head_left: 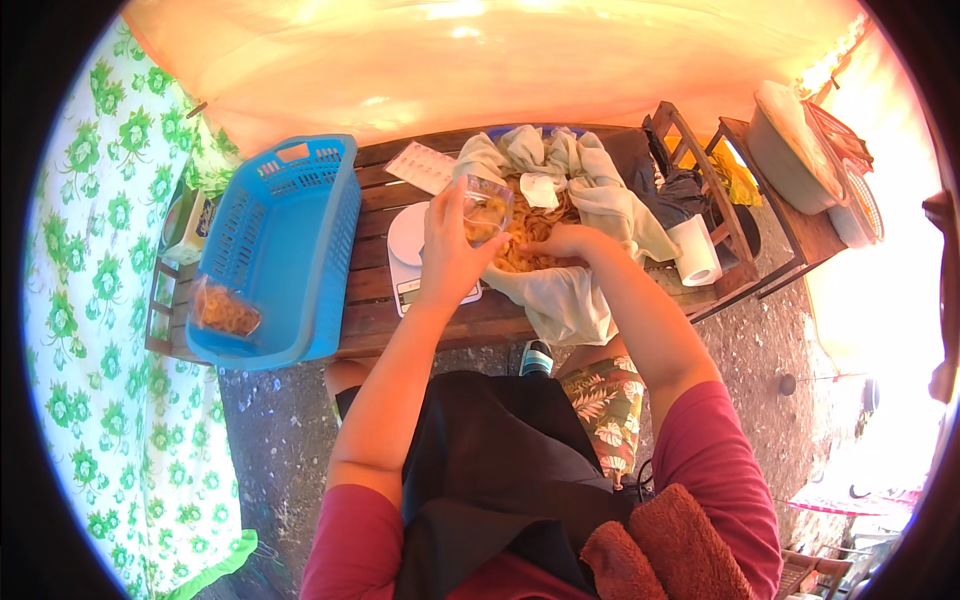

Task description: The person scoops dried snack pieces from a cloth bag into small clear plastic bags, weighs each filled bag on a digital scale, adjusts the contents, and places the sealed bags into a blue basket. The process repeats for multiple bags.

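My left hand [458,250] is closed around a clear plastic container [488,208] with some orange-brown snack pieces in it, held tilted over the near left side of a cloth-lined heap. Thin, curled orange-brown snack pieces [532,262] fill the pale cloth [615,205], whose folds hang over the sides. My right hand [560,243] reaches into these pieces from the right, fingers together on some of them; the fingertips are partly hidden. A small white packet or paper [540,191] lies on top of the heap. Beside my left hand stands a white kitchen scale [408,250].
A large blue plastic basket [275,235] sits left on the slatted wooden table [370,215], with one filled clear pack [227,308] inside. A printed card [420,167] lies behind the scale. To the right are a paper roll [695,250], black plastic bags [668,200] and a grey tub [795,145].
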The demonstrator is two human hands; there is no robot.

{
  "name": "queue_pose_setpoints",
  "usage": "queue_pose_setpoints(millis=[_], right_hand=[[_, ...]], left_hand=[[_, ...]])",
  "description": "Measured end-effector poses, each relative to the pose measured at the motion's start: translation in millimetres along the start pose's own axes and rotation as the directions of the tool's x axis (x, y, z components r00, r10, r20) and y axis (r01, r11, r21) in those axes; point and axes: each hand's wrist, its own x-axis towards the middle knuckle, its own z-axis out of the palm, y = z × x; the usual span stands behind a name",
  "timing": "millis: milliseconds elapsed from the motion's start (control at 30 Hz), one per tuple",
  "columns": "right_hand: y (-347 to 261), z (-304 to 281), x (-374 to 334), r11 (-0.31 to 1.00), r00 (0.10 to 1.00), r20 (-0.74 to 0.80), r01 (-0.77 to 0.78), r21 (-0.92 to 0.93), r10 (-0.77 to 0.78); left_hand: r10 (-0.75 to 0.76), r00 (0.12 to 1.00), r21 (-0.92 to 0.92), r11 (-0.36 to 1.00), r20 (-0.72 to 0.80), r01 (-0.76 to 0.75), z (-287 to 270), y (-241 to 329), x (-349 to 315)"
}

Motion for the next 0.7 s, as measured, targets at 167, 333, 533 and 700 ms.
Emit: queue_pose_setpoints(millis=[167, 333, 533, 700], right_hand=[[-17.3, 11.8, 7.0, 0.96, 0.967, -0.233, 0.156, 0.23, -0.101], [10.9, -9.2, -6.3, 0.743, 0.971, -0.066, 0.22, 0.632, -0.231], [31.9, -29.1, -28.0, 0.412, 0.939, 0.044, 0.106, 0.905, -0.34], [34.5, -27.8, -38.4, 0.393, 0.948, -0.055, 0.182, 0.901, -0.314]], left_hand=[[0.025, 1.0, -0.001, 1.0, 0.009, -0.025, 2.1, -2.9, 1.3], [0.045, 0.999, 0.03, 0.999, -0.021, -0.044, 1.2, -4.1, -2.4], [0.007, 0.999, 0.037, 0.999, 0.044, -0.009, 3.9, -2.2, -3.2], [0.089, 0.995, 0.086, 0.992, 0.048, -0.093, 7.7, 0.9, -5.8]])
